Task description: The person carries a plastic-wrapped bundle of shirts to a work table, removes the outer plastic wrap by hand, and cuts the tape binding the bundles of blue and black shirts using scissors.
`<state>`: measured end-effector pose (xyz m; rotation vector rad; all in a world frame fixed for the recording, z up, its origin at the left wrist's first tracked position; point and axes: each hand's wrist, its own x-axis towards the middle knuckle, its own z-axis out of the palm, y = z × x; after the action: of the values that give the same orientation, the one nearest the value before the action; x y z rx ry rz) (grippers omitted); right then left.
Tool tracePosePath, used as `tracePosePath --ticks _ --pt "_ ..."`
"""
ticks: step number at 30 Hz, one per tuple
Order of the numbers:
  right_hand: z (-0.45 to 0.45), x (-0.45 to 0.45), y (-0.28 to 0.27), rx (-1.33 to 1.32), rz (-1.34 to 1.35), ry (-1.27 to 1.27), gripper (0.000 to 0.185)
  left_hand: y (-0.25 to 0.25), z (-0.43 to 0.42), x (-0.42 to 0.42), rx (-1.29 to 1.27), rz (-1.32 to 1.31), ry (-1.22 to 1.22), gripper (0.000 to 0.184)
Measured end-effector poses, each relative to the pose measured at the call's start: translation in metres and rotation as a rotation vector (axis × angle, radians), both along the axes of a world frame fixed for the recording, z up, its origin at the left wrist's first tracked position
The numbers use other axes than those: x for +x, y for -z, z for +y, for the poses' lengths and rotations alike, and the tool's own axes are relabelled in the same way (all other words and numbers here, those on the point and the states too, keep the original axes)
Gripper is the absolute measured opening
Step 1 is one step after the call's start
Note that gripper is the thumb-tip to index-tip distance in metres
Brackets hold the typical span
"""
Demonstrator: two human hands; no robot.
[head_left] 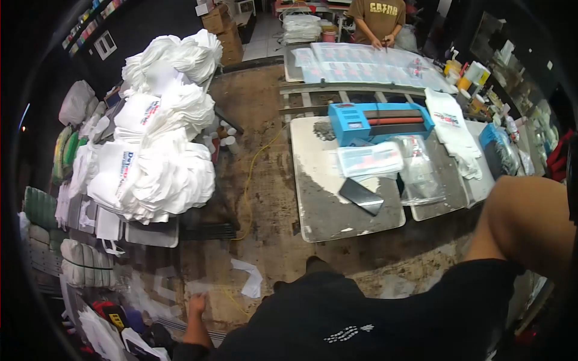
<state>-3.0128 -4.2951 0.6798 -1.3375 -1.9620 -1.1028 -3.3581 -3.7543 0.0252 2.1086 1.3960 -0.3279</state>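
White scrap (248, 280) lies on the floor (274, 198) near the left hand (197, 302), whose finger opening I cannot tell, while the right hand is outside the view; no handling seems under way, and grasping it would call for bending down

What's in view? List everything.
Cloth heaps: about three, white, left table
Machine: one, blue, right table
Phone: one, black, right table
Printed sheets: some, white, near machine
Plastic bag: one, clear, near machine
Printed cloth: some, white, right of machine
Film: some, pale, top right
Boxes: several, brown, top left of centre
Bottles: many, mixed, right side
Cord: one, yellow, floor
Paper: some, white, floor
Co-worker: one, brown-shirted, top right
Other clutter: uncountable, mixed, both edges
Left hand: one, bare, lower left
Right arm: one, black-sleeved, right edge; right hand unseen
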Motion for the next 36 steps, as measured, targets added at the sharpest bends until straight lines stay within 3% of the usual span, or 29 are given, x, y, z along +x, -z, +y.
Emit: tracePosePath --ticks 2,4,6,8,11,15,17,19,21,22,24,26,30,36 --pt "0.01 -0.007 0.002 0.004 0.004 0.041 0.021 -0.043 -0.001 0.063 -0.075 0.035 0.141 0.043" --pt "0.02 -0.007 0.003 -0.001 0.009 0.091 0.021 -0.035 -0.002 0.116 -0.049 -0.029 0.387 0.046" --pt "0.027 -0.006 0.0 -0.029 0.002 0.138 0.022 -0.067 -0.041 0.181 -0.124 -0.006 0.488 0.046" --pt "0.03 -0.002 -0.002 -0.049 0.004 0.177 0.022 -0.066 -0.066 0.223 -0.207 -0.094 0.68 0.046" --pt "0.037 0.003 0.005 -0.056 -0.008 0.232 0.022 -0.118 -0.113 0.284 -0.352 -0.175 0.858 0.044" --pt "0.048 0.009 0.005 -0.052 0.013 0.32 0.022 -0.16 -0.118 0.338 -0.383 -0.16 1.148 0.042" --pt "0.061 0.007 0.004 -0.071 0.004 0.384 0.022 -0.214 -0.112 0.381 -0.442 -0.369 1.182 0.038" --pt "0.07 0.001 0.001 -0.089 0.012 0.462 0.022 -0.286 -0.091 0.435 -0.277 -0.574 1.171 0.033" --pt "0.085 -0.005 0.003 -0.09 0.021 0.543 0.022 -0.365 -0.044 0.488 -0.048 -1.033 1.208 0.034" --pt "0.094 -0.008 0.002 -0.088 0.031 0.586 0.023 -0.449 -0.045 0.491 -0.437 -1.29 1.123 0.039" --pt "0.111 -0.018 -0.004 -0.079 0.035 0.686 0.023 -0.562 -0.025 0.509 -0.286 -1.72 1.341 0.04" --pt "0.135 -0.032 -0.009 -0.083 0.021 0.811 0.023 -0.634 -0.033 0.518 -0.038 -2.071 1.673 0.041" --pt "0.174 -0.055 -0.011 -0.091 0.023 1.042 0.023 -0.68 -0.082 0.53 0.167 -2.389 2.026 0.043" --pt "0.213 -0.087 -0.013 -0.096 -0.052 1.254 0.023 -0.681 -0.127 0.54 0.174 -2.463 2.139 0.046"
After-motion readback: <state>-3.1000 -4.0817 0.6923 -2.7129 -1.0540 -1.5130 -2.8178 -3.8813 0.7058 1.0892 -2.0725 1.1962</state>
